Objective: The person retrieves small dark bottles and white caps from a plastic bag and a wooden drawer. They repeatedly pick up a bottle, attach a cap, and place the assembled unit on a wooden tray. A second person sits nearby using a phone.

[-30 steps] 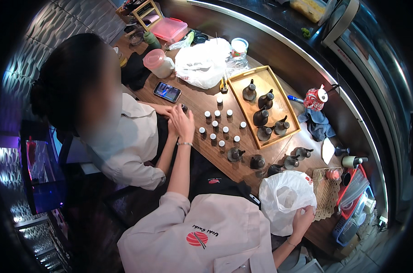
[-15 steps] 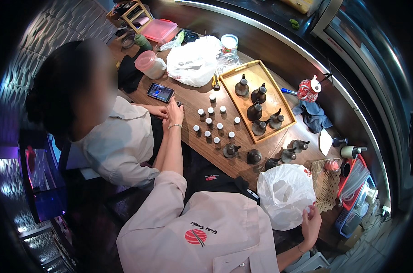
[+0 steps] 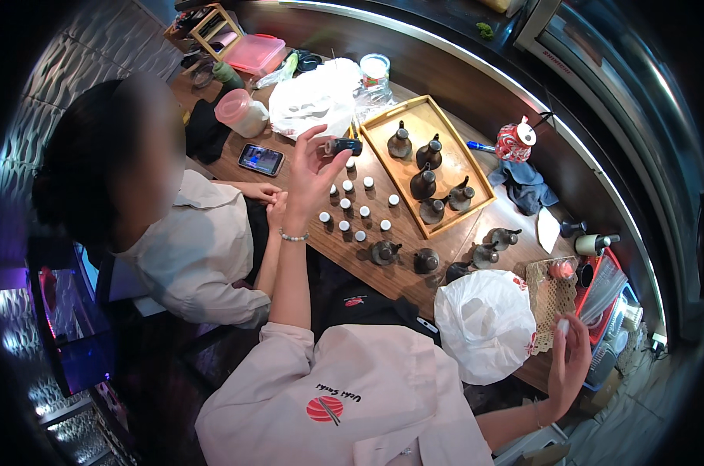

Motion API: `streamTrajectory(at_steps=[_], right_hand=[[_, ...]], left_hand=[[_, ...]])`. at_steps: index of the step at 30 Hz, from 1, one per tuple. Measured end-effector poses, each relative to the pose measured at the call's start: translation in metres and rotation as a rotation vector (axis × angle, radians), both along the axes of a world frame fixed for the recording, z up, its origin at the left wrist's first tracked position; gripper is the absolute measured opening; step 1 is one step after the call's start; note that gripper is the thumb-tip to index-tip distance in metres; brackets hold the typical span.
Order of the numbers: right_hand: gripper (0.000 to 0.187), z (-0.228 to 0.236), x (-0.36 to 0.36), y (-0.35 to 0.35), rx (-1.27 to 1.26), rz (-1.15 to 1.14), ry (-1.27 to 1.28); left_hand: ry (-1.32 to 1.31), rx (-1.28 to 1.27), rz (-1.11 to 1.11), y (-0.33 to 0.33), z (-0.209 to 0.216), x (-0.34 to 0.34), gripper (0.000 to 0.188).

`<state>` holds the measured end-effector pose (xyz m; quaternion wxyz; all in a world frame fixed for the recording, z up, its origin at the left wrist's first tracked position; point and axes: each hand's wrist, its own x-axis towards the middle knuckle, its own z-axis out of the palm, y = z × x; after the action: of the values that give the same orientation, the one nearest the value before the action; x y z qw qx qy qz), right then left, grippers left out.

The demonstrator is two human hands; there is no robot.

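My left hand (image 3: pixel 312 172) is raised over the table, its fingers and thumb closed around a small dark bottle (image 3: pixel 344 146) held on its side. Below it stand several small white-capped bottles (image 3: pixel 365 211) in loose rows. At the right, my right hand (image 3: pixel 571 359) pinches a small white cap (image 3: pixel 563 325) between thumb and fingers, beside a white plastic bag (image 3: pixel 484 326). Dark pouring bottles with spouts (image 3: pixel 426 261) stand along the near table edge, and several more are in a wooden tray (image 3: pixel 482 200).
A co-worker (image 3: pixel 189 241) sits at the left with hands (image 3: pixel 265 191) at the table edge. A phone (image 3: pixel 260 159), a pink-lidded jar (image 3: pixel 242 113) and another white bag (image 3: pixel 313 97) lie beyond. At the right are a woven basket (image 3: pixel 540 272), a red basket (image 3: pixel 606 272) and a blue cloth (image 3: pixel 527 186).
My left hand has risen from the table edge by the co-worker's hands, bringing up the dark bottle. My right hand has moved right, away from the bag, with the white cap.
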<state>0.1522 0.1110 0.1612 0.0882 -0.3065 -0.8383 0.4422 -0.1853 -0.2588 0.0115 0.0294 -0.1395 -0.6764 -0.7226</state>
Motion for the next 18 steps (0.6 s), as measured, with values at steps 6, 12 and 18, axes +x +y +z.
streamTrajectory(at_steps=[6,12,18], right_hand=[[0.031,0.016,-0.058,-0.032,0.170,0.168,0.150],[0.032,0.017,-0.089,-0.049,0.058,0.267,0.204],[0.031,0.004,-0.133,-0.060,-0.049,0.480,0.396]], left_hand=[[0.016,0.202,-0.145,0.026,0.042,0.020,0.052],[-0.053,0.184,-0.166,0.033,0.048,0.035,0.053],[-0.126,0.257,-0.193,0.052,0.063,0.055,0.041]])
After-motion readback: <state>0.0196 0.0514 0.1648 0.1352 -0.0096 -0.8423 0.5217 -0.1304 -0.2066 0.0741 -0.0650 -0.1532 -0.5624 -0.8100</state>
